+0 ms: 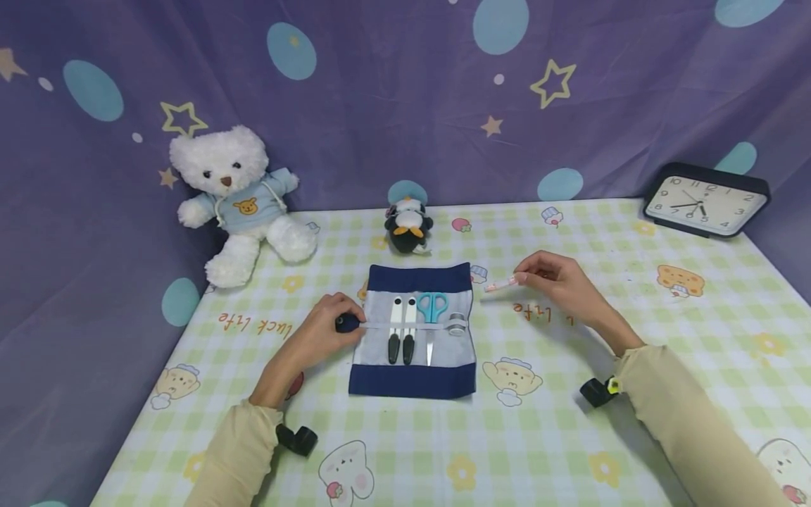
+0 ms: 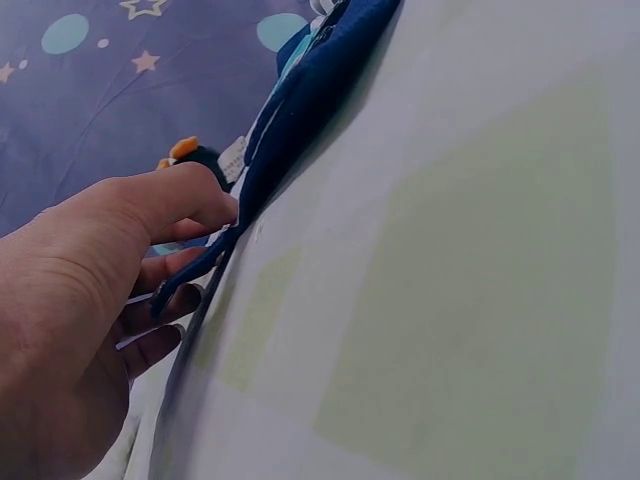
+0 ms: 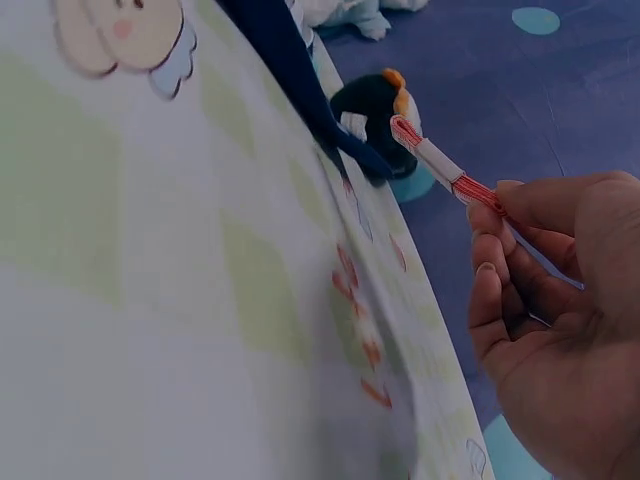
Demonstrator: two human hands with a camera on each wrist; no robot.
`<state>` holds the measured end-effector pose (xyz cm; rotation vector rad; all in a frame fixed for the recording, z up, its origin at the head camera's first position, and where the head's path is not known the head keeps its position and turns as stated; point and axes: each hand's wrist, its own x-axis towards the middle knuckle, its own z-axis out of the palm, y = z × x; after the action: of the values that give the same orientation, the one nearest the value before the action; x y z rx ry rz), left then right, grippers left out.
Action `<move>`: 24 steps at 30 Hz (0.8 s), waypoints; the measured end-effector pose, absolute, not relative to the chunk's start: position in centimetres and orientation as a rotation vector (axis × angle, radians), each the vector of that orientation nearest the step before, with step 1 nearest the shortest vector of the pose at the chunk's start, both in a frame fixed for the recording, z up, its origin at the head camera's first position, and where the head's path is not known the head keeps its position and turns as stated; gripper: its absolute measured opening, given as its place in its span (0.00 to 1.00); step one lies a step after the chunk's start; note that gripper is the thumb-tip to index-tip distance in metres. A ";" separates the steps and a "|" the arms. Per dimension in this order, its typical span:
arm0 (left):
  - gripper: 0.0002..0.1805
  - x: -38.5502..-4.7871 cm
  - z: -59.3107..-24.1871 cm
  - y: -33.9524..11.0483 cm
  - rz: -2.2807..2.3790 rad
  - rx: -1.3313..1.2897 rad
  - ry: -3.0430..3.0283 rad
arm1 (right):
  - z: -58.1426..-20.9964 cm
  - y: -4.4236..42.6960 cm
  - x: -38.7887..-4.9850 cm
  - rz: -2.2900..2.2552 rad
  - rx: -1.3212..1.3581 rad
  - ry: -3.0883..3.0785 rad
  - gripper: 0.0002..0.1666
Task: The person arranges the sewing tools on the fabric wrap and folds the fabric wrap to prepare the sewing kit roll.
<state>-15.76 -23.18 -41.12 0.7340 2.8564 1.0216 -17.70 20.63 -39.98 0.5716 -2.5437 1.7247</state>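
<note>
An unrolled navy and grey fabric pouch (image 1: 412,380) lies on the table in the head view. Its elastic strap crosses two white tools with black tips (image 1: 394,348), small teal-handled scissors (image 1: 433,306) and a small silvery cylinder (image 1: 456,324). My left hand (image 1: 326,327) pinches the pouch's left edge, where a navy tab (image 2: 190,278) pokes out between the fingers. Right of the pouch and apart from it, my right hand (image 1: 554,282) holds a small bundle of red-and-white thread (image 3: 480,192) by one end, between thumb and fingertips. A white band (image 3: 438,160) wraps the bundle's middle.
A white teddy bear (image 1: 243,204) sits at the back left. Behind the pouch stands a penguin plush (image 1: 407,229), and a black-framed clock (image 1: 706,201) is at the back right. A checked cloth (image 1: 538,451) covers the table; a purple curtain (image 1: 393,105) hangs behind.
</note>
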 end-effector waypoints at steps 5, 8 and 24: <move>0.06 -15.8 -41.1 -23.1 1.024 0.735 2.852 | -39.5 18.9 -18.4 1.776 0.641 -2.541 0.08; 0.06 -15.8 -41.1 -23.1 1.028 0.736 2.852 | -39.2 17.8 -18.7 1.815 0.673 -2.535 0.08; 0.06 -15.8 -41.1 -23.2 1.024 0.732 2.857 | -37.9 12.4 -20.3 1.903 0.801 -2.494 0.06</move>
<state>-15.76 -23.19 -41.13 0.7322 2.8566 1.0236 -20.32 12.35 -37.94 0.8005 -2.4939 1.9032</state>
